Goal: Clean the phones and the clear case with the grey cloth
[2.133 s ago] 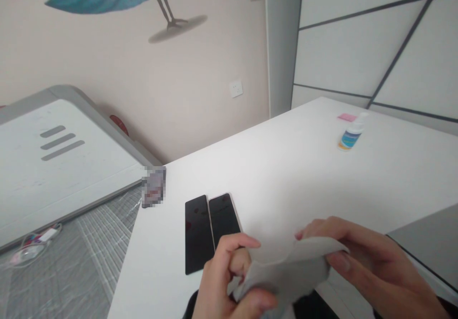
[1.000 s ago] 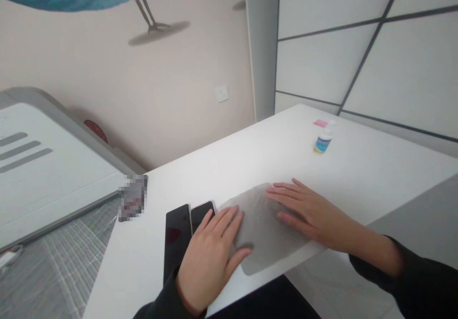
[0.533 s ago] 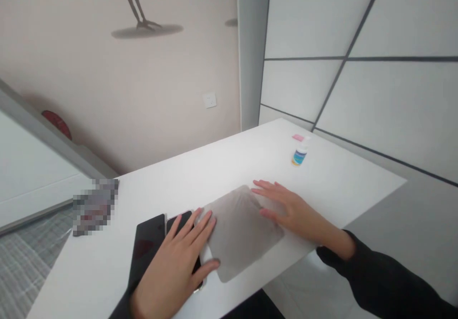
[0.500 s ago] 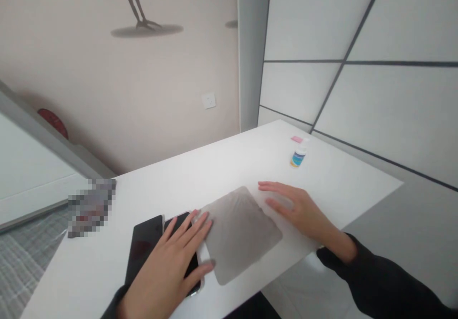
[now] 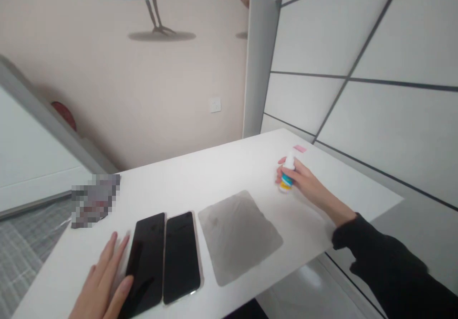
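Note:
My right hand (image 5: 303,181) is stretched out over the white table (image 5: 222,175) and its fingers are wrapped round a small white bottle (image 5: 287,172) with a blue and orange label. My left hand (image 5: 102,284) lies flat and open near the table's front left edge, its thumb touching the left of two black phones (image 5: 146,260). The second phone (image 5: 181,257) lies screen up right beside the first. A grey cloth (image 5: 239,234) is spread flat to the right of the phones, with neither hand on it.
A small pink slip (image 5: 299,149) lies past the bottle near the far corner. A blurred-out item (image 5: 93,201) sits at the table's left edge. A white and grey board (image 5: 28,147) leans at the left. Walls close off the far sides.
Both hands have left the grey cloth. My right hand has reached away to the far right and closed on the bottle. My left hand has slid left off the phones.

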Demonstrator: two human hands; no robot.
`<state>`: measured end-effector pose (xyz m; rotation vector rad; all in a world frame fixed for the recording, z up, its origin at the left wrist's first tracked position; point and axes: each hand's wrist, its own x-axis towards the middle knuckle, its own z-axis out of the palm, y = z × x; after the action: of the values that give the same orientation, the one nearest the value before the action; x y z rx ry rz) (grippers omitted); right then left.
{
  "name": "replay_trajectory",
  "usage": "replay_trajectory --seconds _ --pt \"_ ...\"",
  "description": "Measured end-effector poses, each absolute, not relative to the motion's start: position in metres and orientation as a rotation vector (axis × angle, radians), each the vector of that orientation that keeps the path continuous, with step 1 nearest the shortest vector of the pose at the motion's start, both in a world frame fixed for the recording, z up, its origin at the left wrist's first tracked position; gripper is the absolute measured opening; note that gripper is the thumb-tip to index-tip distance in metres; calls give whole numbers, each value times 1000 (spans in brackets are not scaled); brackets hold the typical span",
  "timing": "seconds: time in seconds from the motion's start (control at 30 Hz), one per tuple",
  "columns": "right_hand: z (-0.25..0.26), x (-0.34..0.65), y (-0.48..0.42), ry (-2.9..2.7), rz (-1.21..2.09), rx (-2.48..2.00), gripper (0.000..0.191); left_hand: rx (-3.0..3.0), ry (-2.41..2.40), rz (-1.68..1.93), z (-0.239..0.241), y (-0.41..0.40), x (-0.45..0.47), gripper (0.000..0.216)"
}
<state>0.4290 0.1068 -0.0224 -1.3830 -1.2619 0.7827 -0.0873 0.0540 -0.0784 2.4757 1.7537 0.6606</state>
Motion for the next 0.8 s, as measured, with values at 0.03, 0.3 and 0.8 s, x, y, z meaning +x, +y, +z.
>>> replay_trajectory --seconds 0.03,0.3,0.8 --pt "-19 411 98 -1284 926 -1286 38 2480 1743 671 -75 53 -84 67" --pt "-4 318 39 -792 1855 -474 42 2537 1755 573 -71 54 -81 69" --pt "-17 359 53 -2321 579 -1350 32 2440 1771 660 -70 51 -72 70"
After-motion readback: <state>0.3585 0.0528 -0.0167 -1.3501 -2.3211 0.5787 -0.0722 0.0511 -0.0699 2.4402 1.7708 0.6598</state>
